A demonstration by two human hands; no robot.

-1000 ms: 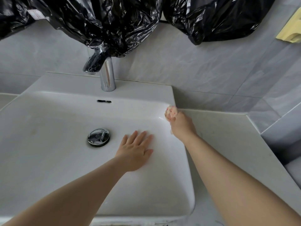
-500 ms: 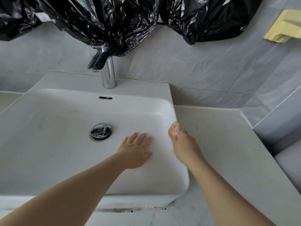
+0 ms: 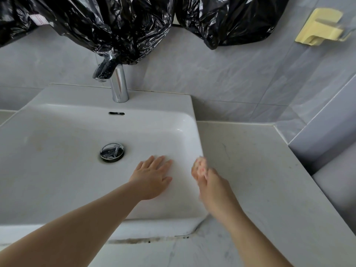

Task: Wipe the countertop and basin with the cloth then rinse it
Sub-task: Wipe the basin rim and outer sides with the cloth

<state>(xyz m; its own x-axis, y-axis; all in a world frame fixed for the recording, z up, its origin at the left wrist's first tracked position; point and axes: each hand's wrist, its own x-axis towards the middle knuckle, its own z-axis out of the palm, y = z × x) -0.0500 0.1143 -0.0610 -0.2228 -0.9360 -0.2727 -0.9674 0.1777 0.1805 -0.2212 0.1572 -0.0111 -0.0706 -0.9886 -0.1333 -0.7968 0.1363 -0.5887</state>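
Front edge: dark grime line (image 3: pixel 134 241) along the seam under the basin (image 3: pixel 57 180). Left hand (image 3: pixel 152 178) lies flat inside the basin, fingers straight and together, palm down, holding nothing. Right hand (image 3: pixel 213 187), blurred, at the basin's right rim; its fingers are bunched around a small pink-spotted cloth (image 3: pixel 200 168), which sits where the rim meets the countertop (image 3: pixel 254 160). Beyond the left hand, chrome drain (image 3: pixel 112 152). Farther back, faucet (image 3: pixel 118 87). Black plastic bags (image 3: pixel 119 26) hang above; yellow holder (image 3: pixel 319 27) on the wall.
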